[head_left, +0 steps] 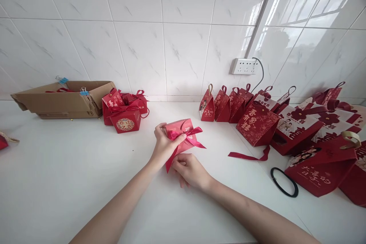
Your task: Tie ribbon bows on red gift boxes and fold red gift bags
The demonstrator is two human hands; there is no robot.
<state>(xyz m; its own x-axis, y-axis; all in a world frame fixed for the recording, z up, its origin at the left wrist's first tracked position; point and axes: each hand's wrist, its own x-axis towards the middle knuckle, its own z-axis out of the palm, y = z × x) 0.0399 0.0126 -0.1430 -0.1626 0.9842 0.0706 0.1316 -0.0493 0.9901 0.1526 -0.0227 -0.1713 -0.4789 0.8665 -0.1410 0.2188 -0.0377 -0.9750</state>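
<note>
One red box (187,146) mid-table (137,206), between the hands; can't tell if it's lifted. Its flaps are folded in and one bow (187,135) sits across the top, so closing and tying look mostly done; whether the bow still needs tightening or straightening isn't clear.

Left hand (162,145): thumb pressed on the bow's knot, box clamped, other fingers largely behind it. Right hand (190,169): fingers curled, thumb and index by the hanging ribbon tail (170,162); can't tell if they pinch it.

Counts: 1 carton (67,108) with 2 blue clips visible; beside it a red cluster (127,122), at least 3, overlapping. Right side: 4 small upright bags (222,106), then bigger bags (256,126), overlapping, no exact count. 1 loose ribbon (248,155), 1 black ring (284,183), 1 power strip (244,66).
</note>
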